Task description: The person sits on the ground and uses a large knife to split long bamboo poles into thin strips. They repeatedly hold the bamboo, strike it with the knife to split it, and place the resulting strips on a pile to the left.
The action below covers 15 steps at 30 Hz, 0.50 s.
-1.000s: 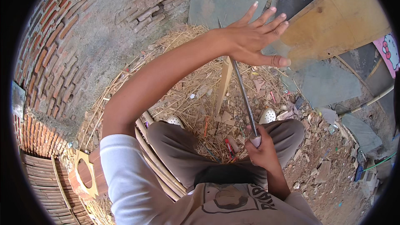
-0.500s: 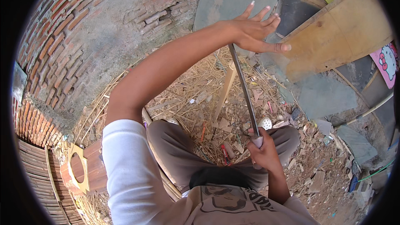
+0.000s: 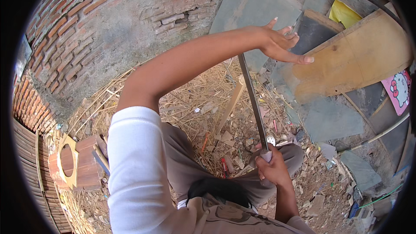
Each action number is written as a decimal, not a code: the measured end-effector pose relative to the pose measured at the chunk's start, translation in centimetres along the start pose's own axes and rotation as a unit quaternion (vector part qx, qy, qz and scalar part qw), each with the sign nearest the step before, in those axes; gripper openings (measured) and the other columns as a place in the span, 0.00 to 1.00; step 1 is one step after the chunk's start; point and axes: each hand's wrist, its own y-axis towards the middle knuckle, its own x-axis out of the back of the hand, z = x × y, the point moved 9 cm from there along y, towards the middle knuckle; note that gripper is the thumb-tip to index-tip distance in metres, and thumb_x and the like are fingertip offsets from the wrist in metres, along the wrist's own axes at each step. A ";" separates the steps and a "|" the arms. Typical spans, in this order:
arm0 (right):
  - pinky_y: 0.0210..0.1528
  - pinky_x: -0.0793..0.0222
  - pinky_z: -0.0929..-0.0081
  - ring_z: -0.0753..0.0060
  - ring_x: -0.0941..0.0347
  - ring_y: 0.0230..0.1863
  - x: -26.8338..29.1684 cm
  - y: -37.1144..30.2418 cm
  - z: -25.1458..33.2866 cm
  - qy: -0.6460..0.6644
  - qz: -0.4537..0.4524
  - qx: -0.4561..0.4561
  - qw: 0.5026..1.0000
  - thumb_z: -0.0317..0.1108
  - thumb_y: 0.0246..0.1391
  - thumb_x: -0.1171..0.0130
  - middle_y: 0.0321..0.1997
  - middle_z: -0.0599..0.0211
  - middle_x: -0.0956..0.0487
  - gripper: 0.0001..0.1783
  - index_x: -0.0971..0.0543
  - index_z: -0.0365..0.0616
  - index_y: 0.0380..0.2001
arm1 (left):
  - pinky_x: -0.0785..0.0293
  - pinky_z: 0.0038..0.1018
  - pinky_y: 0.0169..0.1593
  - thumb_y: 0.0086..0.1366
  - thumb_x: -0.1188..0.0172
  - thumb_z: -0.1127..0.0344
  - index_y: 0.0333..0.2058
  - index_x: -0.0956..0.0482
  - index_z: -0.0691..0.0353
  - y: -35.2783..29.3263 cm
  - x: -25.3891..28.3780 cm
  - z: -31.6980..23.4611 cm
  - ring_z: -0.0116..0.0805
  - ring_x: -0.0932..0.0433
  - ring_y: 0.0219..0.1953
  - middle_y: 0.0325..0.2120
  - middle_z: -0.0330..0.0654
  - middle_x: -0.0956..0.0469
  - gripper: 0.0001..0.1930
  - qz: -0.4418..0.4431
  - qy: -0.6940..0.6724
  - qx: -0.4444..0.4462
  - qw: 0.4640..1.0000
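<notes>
In right hand (image 3: 273, 167), metal tool (image 3: 253, 99); rightward, cartoon-printed board (image 3: 398, 90).

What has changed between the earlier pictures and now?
The view has swung. In the picture, the left hand shifted slightly right and turned more edge-on. The long blade no longer shows past the left forearm; the wooden stake now shows its top. The right hand still grips the handle; nothing was released.

I wear the fisheye camera on my head, looking down past my nearby shirt (image 3: 216, 216). It takes in my left hand (image 3: 278, 46), right hand (image 3: 274, 167) and littered ground (image 3: 310, 182).
</notes>
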 end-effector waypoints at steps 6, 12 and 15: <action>0.12 0.39 0.80 0.84 0.35 0.12 0.5 -0.5 0.7 0.007 -0.022 -0.012 1.000 0.20 0.56 0.50 0.18 0.74 0.30 0.19 0.32 0.40 0.51 | 0.66 0.55 0.72 0.44 0.89 0.12 0.63 0.43 0.75 -5.5 18.8 -8.0 0.64 0.60 0.70 0.66 0.70 0.54 0.70 -0.079 -0.001 -0.193 0.978; 0.14 0.41 0.79 0.83 0.35 0.11 1.3 -0.5 1.4 -0.027 -0.013 -0.018 0.999 0.23 0.54 0.47 0.14 0.75 0.31 0.20 0.32 0.38 0.52 | 0.68 0.50 0.74 0.51 0.76 0.14 0.68 0.57 0.72 -3.9 -5.3 1.0 0.46 0.63 0.73 0.70 0.56 0.56 0.65 0.044 -0.018 0.036 0.998; 0.14 0.41 0.79 0.83 0.36 0.11 2.0 -0.8 2.1 -0.026 -0.024 -0.036 0.999 0.23 0.54 0.47 0.14 0.75 0.31 0.20 0.31 0.38 0.52 | 0.66 0.50 0.74 0.52 0.75 0.14 0.68 0.56 0.73 -2.1 -1.2 -0.2 0.47 0.61 0.73 0.69 0.56 0.54 0.65 0.037 -0.013 0.017 0.999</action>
